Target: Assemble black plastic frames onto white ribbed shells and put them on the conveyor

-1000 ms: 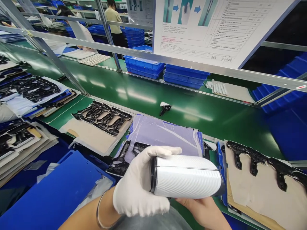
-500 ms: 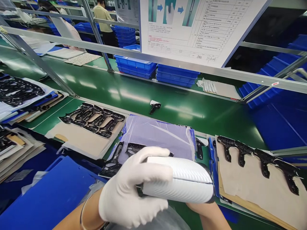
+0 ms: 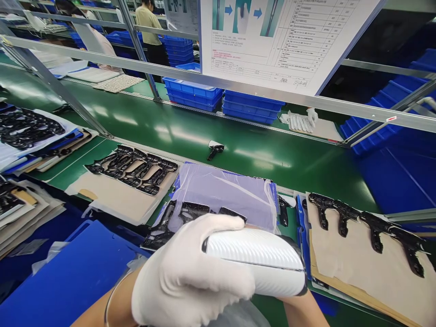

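My left hand (image 3: 194,272), in a white glove, is wrapped round one end of a white ribbed device housing (image 3: 255,259). The thumb lies over its top edge and the fingers cross its near side. A dark seam runs along the housing, and its far right end is black. Behind it my right forearm (image 3: 301,311) comes up from below; the right hand itself is hidden by the housing. Black handle-shaped shells (image 3: 194,211) lie just beyond my left hand, on a purple-covered stack (image 3: 228,184).
Black gun-shaped shells (image 3: 376,231) lie on cardboard at right, more shells (image 3: 136,168) on a sheet at left. A white-and-black gun-shaped piece (image 3: 215,149) rests on the green belt (image 3: 272,154). Metal rails (image 3: 238,84) cross ahead. A co-worker's gloved hand (image 3: 312,116) touches white strips opposite.
My left hand's fingers have closed further round the housing, which sits slightly lower and tilted. The gun-shaped piece on the belt has shifted left. A co-worker's gloved hand has appeared across the belt.
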A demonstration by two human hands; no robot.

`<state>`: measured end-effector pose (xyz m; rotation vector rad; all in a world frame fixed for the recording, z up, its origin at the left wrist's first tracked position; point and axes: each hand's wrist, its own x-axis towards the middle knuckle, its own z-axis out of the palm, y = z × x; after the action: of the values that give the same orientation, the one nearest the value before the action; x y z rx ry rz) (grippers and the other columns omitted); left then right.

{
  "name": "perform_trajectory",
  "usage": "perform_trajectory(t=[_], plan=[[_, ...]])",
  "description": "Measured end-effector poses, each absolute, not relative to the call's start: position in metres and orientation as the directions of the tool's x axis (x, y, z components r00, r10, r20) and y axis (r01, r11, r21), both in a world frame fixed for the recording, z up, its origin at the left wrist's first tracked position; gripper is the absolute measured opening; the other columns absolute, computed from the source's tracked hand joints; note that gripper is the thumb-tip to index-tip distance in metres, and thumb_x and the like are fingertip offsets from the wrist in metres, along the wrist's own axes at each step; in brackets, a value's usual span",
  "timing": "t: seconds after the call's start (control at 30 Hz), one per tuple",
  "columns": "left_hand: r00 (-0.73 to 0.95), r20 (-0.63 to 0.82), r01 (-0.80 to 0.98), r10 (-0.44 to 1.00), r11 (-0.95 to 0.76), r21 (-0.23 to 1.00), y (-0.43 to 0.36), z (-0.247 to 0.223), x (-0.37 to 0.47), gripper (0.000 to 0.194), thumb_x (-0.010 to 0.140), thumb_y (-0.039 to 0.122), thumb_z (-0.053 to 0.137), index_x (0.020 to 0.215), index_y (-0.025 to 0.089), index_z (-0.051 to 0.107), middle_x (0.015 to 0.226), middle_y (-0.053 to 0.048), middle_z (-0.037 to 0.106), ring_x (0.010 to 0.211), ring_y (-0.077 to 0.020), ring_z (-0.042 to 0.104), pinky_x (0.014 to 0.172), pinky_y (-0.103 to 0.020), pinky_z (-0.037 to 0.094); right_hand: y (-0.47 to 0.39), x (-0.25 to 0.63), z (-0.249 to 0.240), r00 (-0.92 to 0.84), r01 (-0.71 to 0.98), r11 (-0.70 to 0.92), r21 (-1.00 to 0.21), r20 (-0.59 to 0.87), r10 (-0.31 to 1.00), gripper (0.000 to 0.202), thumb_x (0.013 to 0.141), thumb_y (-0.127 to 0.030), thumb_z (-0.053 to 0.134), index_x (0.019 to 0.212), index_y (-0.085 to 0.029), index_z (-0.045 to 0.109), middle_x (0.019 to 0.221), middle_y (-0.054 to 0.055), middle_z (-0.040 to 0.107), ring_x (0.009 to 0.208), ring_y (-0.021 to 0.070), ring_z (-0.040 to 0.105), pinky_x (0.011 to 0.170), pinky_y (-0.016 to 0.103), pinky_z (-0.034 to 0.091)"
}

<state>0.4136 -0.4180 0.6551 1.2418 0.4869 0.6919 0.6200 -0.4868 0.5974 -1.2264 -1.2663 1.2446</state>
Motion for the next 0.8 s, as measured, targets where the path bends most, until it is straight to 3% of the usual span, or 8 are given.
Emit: perform_trajectory(t=[0.13,0.23,0.33,0.47,0.6,0.73,0.8], plan=[[0.681,0.106,-0.190,0.724,0.035,0.981,-0.422,0.656,0.413,0.003,0.076,0.031,0.077,0.079,0.032,0.079,0.082,-0.003,0.075,0.090,-0.0286,0.073,0.088,-0.044,0.059,-0.482,0.620,0.593,-0.109,0.082,-0.022,-0.996,-0.031,0.994,0.036,0.086,-0.039,0.068,0.120,-0.025,0.071,0.123,0.010,0.070,0.115,0.0323,0.065,0.103,0.048,0.052],[0.713,0.149,-0.178,0.685,-0.028,0.984,-0.423,0.655,0.411,0.005,0.077,0.030,0.077,0.081,0.032,0.078,0.078,-0.004,0.074,0.092,-0.0293,0.073,0.091,-0.045,0.058,-0.479,0.621,0.592,-0.162,0.131,0.006,-0.991,-0.016,0.987,0.031,0.089,-0.031,0.065,0.119,-0.027,0.070,0.125,0.007,0.068,0.118,0.0290,0.063,0.107,0.043,0.049],[0.746,0.186,-0.153,0.640,-0.108,0.982,-0.419,0.654,0.409,0.011,0.075,0.029,0.079,0.086,0.031,0.079,0.079,-0.005,0.074,0.094,-0.0309,0.072,0.091,-0.046,0.058,-0.478,0.623,0.591,-0.189,0.133,0.120,-0.984,0.094,0.977,0.033,0.087,-0.023,0.063,0.119,-0.031,0.069,0.123,0.001,0.069,0.118,0.0260,0.063,0.106,0.034,0.048],[0.691,0.321,-0.112,0.647,-0.343,0.933,-0.416,0.655,0.404,0.035,0.073,0.020,0.078,0.106,0.033,0.077,0.102,-0.006,0.076,0.105,-0.0328,0.069,0.095,-0.047,0.055,-0.477,0.626,0.587,-0.202,0.203,0.204,-0.958,0.162,0.966,0.043,0.086,-0.022,0.064,0.127,-0.035,0.064,0.127,-0.002,0.068,0.122,0.0262,0.061,0.108,0.032,0.046],[0.623,0.473,-0.089,0.622,-0.545,0.834,-0.416,0.655,0.398,0.074,0.069,0.011,0.079,0.135,0.036,0.059,0.126,-0.010,0.068,0.111,-0.0315,0.066,0.100,-0.044,0.051,-0.475,0.627,0.581,-0.175,0.311,0.221,-0.924,0.173,0.969,0.031,0.093,-0.027,0.061,0.123,-0.033,0.067,0.127,0.000,0.068,0.123,0.0255,0.061,0.109,0.037,0.048],[0.657,0.574,-0.070,0.488,-0.719,0.691,-0.419,0.646,0.395,0.069,0.074,0.011,0.075,0.136,0.037,0.058,0.122,-0.008,0.072,0.113,-0.0303,0.066,0.104,-0.043,0.048,-0.473,0.627,0.571,-0.097,0.462,0.381,-0.801,0.382,0.919,0.038,0.097,-0.023,0.056,0.132,-0.037,0.057,0.139,0.003,0.059,0.135,0.0242,0.050,0.109,0.042,0.047],[0.681,0.525,-0.152,0.510,-0.603,0.783,-0.421,0.638,0.392,0.056,0.073,0.016,0.078,0.122,0.041,0.068,0.114,-0.003,0.076,0.112,-0.0308,0.067,0.104,-0.042,0.046,-0.473,0.625,0.567,-0.004,0.578,0.432,-0.692,0.527,0.850,0.038,0.097,-0.023,0.056,0.132,-0.036,0.056,0.140,0.006,0.054,0.136,0.0274,0.046,0.110,0.049,0.044]])
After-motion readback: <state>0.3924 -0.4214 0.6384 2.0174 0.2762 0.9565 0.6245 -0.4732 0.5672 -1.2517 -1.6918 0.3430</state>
